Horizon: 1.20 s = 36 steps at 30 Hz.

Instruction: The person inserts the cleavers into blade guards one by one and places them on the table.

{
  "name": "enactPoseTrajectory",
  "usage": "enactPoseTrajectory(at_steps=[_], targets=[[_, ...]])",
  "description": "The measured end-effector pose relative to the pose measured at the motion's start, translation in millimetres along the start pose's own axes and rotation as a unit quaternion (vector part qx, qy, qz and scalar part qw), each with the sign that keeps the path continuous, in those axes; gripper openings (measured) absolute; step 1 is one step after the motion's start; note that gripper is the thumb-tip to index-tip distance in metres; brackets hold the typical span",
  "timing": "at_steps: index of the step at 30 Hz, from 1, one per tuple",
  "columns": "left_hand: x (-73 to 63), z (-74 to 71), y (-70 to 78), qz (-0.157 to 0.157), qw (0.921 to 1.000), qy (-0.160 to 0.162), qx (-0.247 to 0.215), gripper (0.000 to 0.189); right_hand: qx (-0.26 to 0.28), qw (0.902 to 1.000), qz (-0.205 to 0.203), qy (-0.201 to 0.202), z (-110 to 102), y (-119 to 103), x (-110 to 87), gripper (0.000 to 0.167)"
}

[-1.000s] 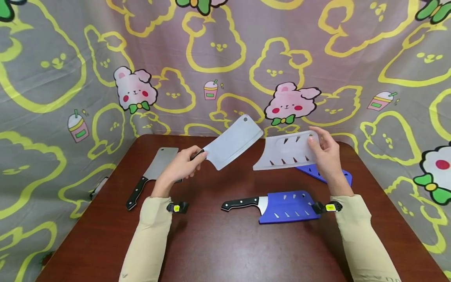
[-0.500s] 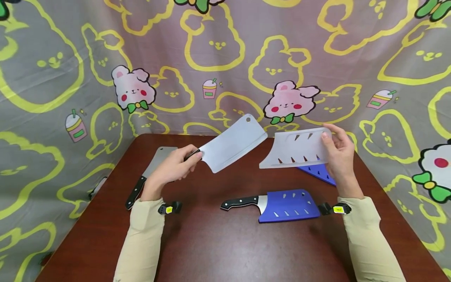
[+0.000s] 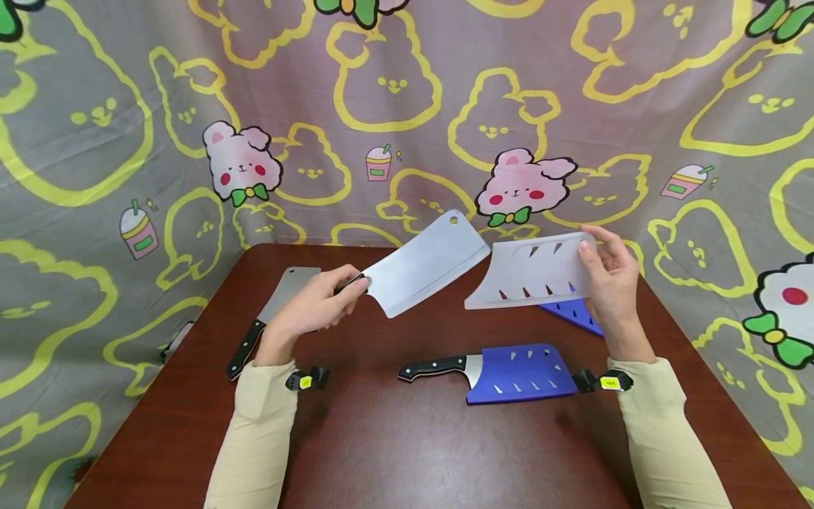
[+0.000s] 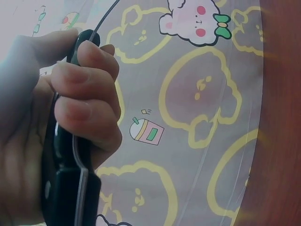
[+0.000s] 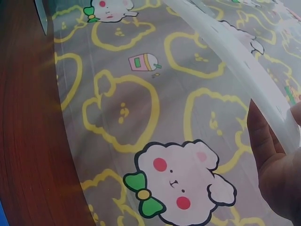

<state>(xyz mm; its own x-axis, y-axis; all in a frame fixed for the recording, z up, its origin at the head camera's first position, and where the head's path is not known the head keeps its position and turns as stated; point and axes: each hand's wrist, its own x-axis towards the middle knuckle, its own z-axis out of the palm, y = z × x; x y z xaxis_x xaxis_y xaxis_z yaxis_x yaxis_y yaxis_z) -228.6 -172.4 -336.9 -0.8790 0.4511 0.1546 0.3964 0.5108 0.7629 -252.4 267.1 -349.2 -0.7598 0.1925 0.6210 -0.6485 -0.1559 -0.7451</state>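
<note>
My left hand (image 3: 321, 300) grips a cleaver (image 3: 426, 265) by its black handle (image 4: 70, 183), its bare blade raised and slanting up to the right. The fingers curl round that handle in the left wrist view. On the other side, my right hand (image 3: 613, 283) pinches the end of a white slotted blade cover (image 3: 531, 272) between thumb and fingers. The cover is held in the air, its wide end facing the cleaver's tip, with a small gap between them. In the right wrist view the cover (image 5: 244, 61) appears nearly edge-on.
A second bare cleaver (image 3: 280, 304) lies on the brown table (image 3: 381, 438) at the left, partly behind my left hand. In the middle lies a cleaver in a blue cover (image 3: 524, 375). Another blue cover (image 3: 575, 314) is partly hidden by my right hand. A patterned curtain (image 3: 407, 106) surrounds the table.
Over the second, the cover in my right hand has moved slightly right. My left hand has shifted a little left, while the cleaver's tip now reaches further right. Both stay held.
</note>
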Motion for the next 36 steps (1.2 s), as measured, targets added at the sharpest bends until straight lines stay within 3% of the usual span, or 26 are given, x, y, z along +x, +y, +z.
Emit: enactPoseTrajectory(at_steps=[11, 30, 36], targets=[[0.1, 2.1, -3.6, 0.006, 0.9999, -0.009, 0.000, 0.026, 0.012, 0.9999, -0.005, -0.009, 1, 3, -1.3, 0.032], [-1.2, 1.7, 6.4, 0.028, 0.9993, 0.000, 0.024, 0.026, 0.016, 0.9998, 0.004, -0.005, 1, 3, -0.7, 0.030], [-4.7, 4.0, 17.5, 0.028, 0.9996, -0.008, 0.008, 0.026, 0.025, 0.9988, 0.008, 0.041, 1, -4, 1.1, 0.028]])
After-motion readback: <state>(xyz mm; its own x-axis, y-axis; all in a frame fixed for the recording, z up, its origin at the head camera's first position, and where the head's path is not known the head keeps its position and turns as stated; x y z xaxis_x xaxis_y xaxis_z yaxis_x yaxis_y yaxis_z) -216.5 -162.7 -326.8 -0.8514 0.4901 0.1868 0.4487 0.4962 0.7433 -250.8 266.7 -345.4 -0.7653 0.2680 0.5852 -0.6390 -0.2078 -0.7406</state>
